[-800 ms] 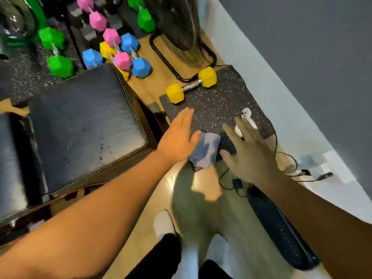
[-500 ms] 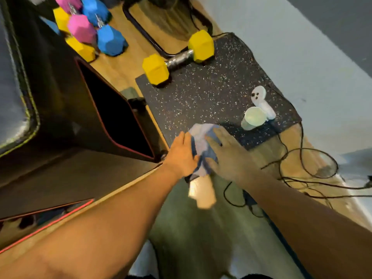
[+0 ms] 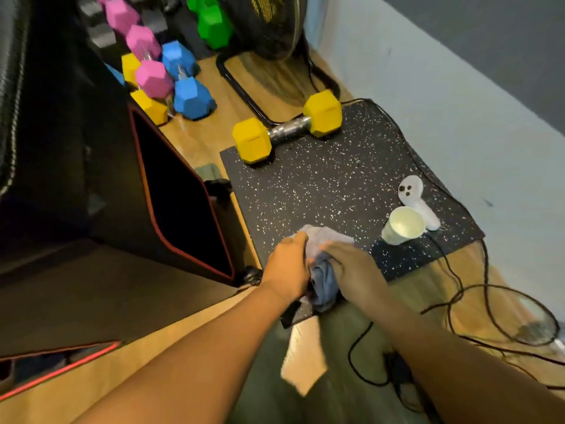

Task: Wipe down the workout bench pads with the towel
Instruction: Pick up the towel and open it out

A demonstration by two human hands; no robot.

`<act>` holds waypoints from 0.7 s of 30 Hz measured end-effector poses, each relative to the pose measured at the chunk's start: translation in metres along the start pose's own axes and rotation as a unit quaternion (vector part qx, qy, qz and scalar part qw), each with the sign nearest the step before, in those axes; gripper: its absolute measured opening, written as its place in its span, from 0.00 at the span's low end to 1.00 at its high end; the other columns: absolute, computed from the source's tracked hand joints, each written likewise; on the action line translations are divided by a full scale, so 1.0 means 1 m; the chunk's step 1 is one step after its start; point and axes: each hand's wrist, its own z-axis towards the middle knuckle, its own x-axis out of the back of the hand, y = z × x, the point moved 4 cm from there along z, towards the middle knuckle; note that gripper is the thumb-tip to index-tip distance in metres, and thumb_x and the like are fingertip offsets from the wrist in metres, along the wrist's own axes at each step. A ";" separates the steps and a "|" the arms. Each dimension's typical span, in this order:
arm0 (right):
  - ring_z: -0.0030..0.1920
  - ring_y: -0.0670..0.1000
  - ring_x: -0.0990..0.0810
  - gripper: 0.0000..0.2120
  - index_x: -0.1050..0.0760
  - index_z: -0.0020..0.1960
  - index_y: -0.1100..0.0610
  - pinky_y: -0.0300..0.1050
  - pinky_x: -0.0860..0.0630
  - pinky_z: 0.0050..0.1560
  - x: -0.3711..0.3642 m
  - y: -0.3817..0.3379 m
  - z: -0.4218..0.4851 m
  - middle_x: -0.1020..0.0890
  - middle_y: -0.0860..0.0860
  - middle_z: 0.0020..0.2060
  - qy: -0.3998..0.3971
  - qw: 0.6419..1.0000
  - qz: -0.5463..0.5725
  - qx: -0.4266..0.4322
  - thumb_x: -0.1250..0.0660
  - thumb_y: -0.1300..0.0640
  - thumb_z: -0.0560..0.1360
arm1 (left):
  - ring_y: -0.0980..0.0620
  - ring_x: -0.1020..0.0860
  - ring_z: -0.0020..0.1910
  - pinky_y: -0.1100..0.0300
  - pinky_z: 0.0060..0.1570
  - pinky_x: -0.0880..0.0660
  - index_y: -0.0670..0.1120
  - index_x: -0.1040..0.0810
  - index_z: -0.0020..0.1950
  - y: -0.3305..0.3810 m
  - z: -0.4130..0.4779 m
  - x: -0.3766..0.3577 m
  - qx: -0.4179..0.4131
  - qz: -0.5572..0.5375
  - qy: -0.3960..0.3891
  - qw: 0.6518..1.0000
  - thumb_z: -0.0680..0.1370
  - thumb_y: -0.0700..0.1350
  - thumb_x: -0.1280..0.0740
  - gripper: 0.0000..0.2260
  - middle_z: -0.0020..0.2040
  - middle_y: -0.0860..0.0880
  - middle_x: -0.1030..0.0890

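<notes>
Gathering the towel (image 3: 325, 280) up from the floor looks to us like the step in hand. Our left hand (image 3: 287, 267) and right hand (image 3: 356, 270) close on it from either side, fingers curled into the cloth, likely so it lifts as 1 bundle rather than trailing. It lies bunched on the near edge of the speckled mat (image 3: 321, 185), just right of the bench (image 3: 76, 148), whose pad (image 3: 7, 87) shows only as a dark strip at far left. We cannot tell how much has been wiped. A paper cup (image 3: 403, 226) sits near on the right, beside loose cables (image 3: 458, 289), so we should lift clear of both.
</notes>
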 end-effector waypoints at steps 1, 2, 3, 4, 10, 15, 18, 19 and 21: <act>0.59 0.53 0.22 0.18 0.21 0.59 0.57 0.39 0.33 0.62 0.017 -0.003 0.000 0.19 0.53 0.58 0.041 0.999 0.016 -0.019 0.42 0.58 0.74 | 0.40 0.24 0.53 0.48 0.49 0.27 0.47 0.27 0.58 0.011 0.000 0.013 -0.020 -0.012 0.030 0.999 0.76 0.43 0.35 0.11 0.52 0.43 0.22; 0.56 0.53 0.21 0.17 0.21 0.58 0.57 0.38 0.32 0.59 0.032 -0.009 0.001 0.18 0.53 0.55 0.074 0.996 0.042 -0.017 0.43 0.58 0.75 | 0.42 0.25 0.53 0.49 0.50 0.28 0.48 0.26 0.58 0.023 0.000 0.028 -0.037 -0.028 0.061 0.997 0.77 0.45 0.35 0.10 0.53 0.44 0.23; 0.53 0.51 0.21 0.17 0.21 0.58 0.57 0.36 0.31 0.57 0.050 -0.018 0.001 0.18 0.53 0.53 0.102 0.993 0.051 -0.002 0.45 0.57 0.77 | 0.44 0.26 0.52 0.51 0.50 0.28 0.49 0.24 0.59 0.036 -0.002 0.044 -0.046 -0.050 0.087 0.994 0.78 0.46 0.36 0.10 0.53 0.46 0.25; 0.51 0.49 0.21 0.16 0.22 0.59 0.57 0.36 0.30 0.56 0.069 -0.030 0.003 0.18 0.52 0.51 0.118 0.991 0.069 0.010 0.45 0.57 0.78 | 0.47 0.27 0.50 0.54 0.49 0.29 0.49 0.23 0.59 0.051 -0.004 0.063 -0.050 -0.076 0.110 0.990 0.79 0.46 0.37 0.09 0.53 0.47 0.29; 0.40 0.41 0.22 0.13 0.25 0.52 0.43 0.36 0.27 0.39 0.204 -0.129 0.013 0.18 0.42 0.41 0.225 0.955 0.192 0.035 0.42 0.61 0.80 | 0.63 0.30 0.49 0.76 0.47 0.36 0.52 0.21 0.58 0.139 -0.040 0.210 -0.117 -0.171 0.157 0.966 0.74 0.58 0.33 0.16 0.50 0.49 0.27; 0.41 0.34 0.23 0.19 0.27 0.45 0.32 0.28 0.29 0.37 0.272 -0.221 0.012 0.20 0.32 0.42 0.233 0.930 0.254 0.126 0.39 0.59 0.77 | 0.58 0.26 0.59 0.60 0.59 0.27 0.53 0.29 0.65 0.151 -0.100 0.285 -0.121 -0.199 0.154 0.960 0.66 0.61 0.26 0.31 0.59 0.54 0.25; 0.41 0.36 0.22 0.20 0.25 0.43 0.34 0.28 0.29 0.35 0.271 -0.257 0.016 0.19 0.34 0.41 0.210 0.915 0.309 0.151 0.37 0.61 0.78 | 0.60 0.23 0.53 0.60 0.54 0.25 0.50 0.25 0.60 0.146 -0.124 0.319 -0.105 -0.231 0.232 0.939 0.70 0.48 0.24 0.20 0.54 0.55 0.20; 0.40 0.37 0.22 0.22 0.24 0.42 0.35 0.28 0.29 0.34 0.268 -0.266 0.017 0.19 0.35 0.40 0.197 0.910 0.331 0.153 0.37 0.65 0.78 | 0.61 0.22 0.48 0.62 0.49 0.25 0.48 0.22 0.55 0.145 -0.131 0.332 -0.101 -0.231 0.270 0.929 0.71 0.45 0.26 0.14 0.49 0.56 0.19; 0.37 0.37 0.21 0.22 0.22 0.40 0.40 0.26 0.29 0.33 0.266 -0.284 0.018 0.18 0.37 0.36 0.171 0.902 0.363 0.158 0.38 0.68 0.77 | 0.62 0.24 0.39 0.64 0.41 0.27 0.48 0.20 0.45 0.139 -0.145 0.355 -0.089 -0.230 0.330 0.911 0.72 0.41 0.29 0.04 0.39 0.57 0.20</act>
